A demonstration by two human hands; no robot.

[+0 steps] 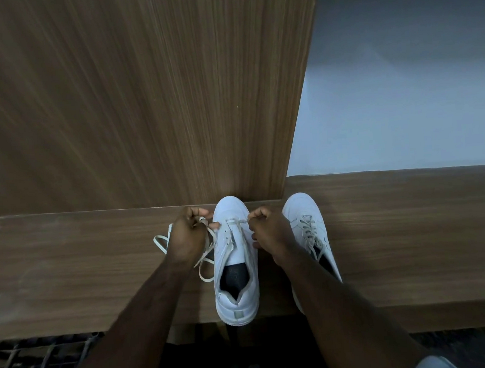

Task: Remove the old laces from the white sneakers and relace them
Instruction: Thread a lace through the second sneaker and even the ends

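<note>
Your two white sneakers stand side by side on the wooden shelf point(68, 270), toes toward the upright wooden panel point(141, 98). The near sneaker point(236, 271) sits between your arms, its heel at the shelf's front edge; its toe looks to be touching the panel's base. Only its lowest eyelets carry the lace point(206, 253); the rest of the lace trails loose over the shelf to its left.

Your left hand point(189, 236) is curled around a bundle of that loose lace, just beside the sneaker's toe. Your right hand point(269, 229) pinches the other lace end at the top eyelet row, fingers bent.

The second sneaker point(309, 231) is laced up, and your right forearm covers its heel half.

Dark metal bars point(26, 366) show below the shelf at lower left. A pale wall point(401, 84) fills the upper right.

No brand or writing is readable; a small grey heel tab point(237, 315) looks blank. The lace tips are hidden inside your fingers.
</note>
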